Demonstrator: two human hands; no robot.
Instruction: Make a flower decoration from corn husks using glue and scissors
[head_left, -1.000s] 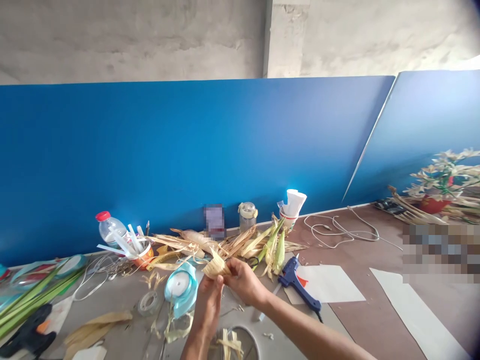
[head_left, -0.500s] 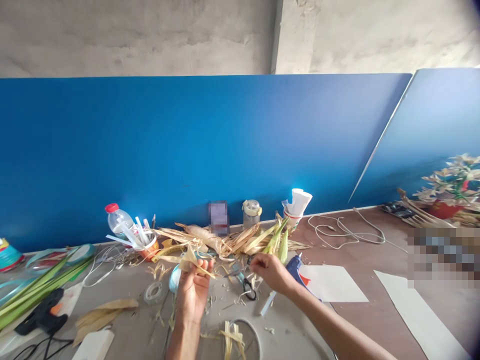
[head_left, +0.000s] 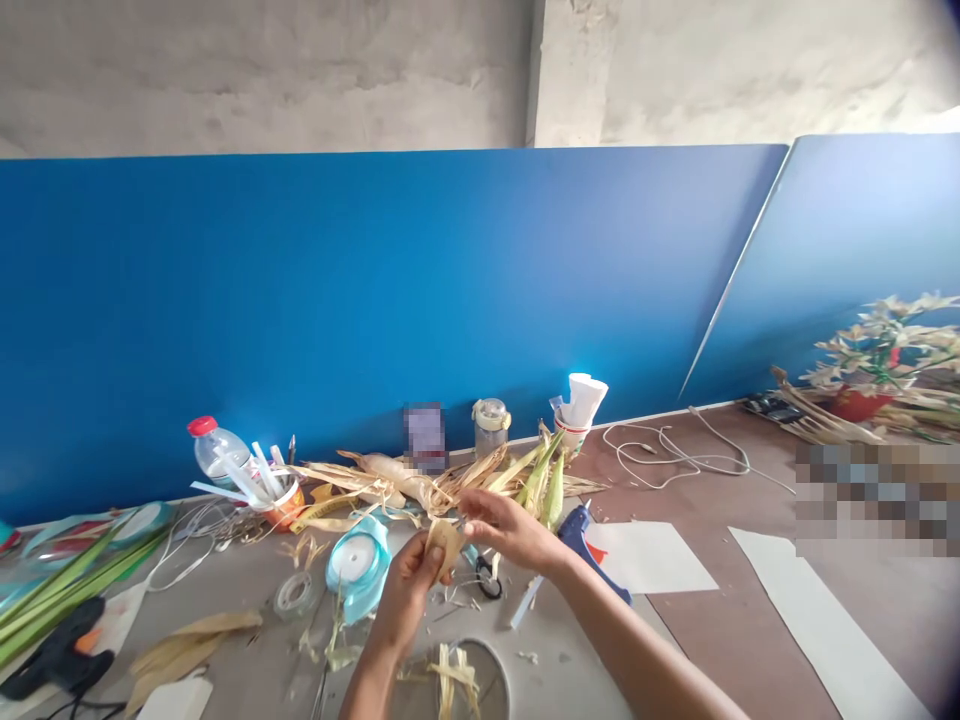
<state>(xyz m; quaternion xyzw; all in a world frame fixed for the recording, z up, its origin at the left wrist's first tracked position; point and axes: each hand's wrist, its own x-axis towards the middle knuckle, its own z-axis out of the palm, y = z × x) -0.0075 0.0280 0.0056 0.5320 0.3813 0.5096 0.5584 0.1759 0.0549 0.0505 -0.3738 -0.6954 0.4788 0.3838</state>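
Note:
My left hand (head_left: 407,590) is closed around a folded piece of dry corn husk (head_left: 445,540), held upright over the table. My right hand (head_left: 504,525) is beside it with fingers pinched at the husk's upper right edge. A pair of black-handled scissors (head_left: 484,577) lies on the table just below my right hand. Behind the hands is a heap of dry and green corn husks (head_left: 480,483). A blue glue gun (head_left: 589,545) rests right of my right wrist.
A light-blue ribbon spool (head_left: 356,562), a tape roll (head_left: 296,594), a cup of glue sticks (head_left: 279,497) and a water bottle (head_left: 214,450) sit at left. A black glue gun (head_left: 52,660) and green leaves (head_left: 67,590) lie far left. White paper sheets (head_left: 649,555) and a cord (head_left: 675,450) are at right.
My right hand came back from the table near the scissors to the husk in my left hand. The left hand has turned the husk piece and lowered slightly.

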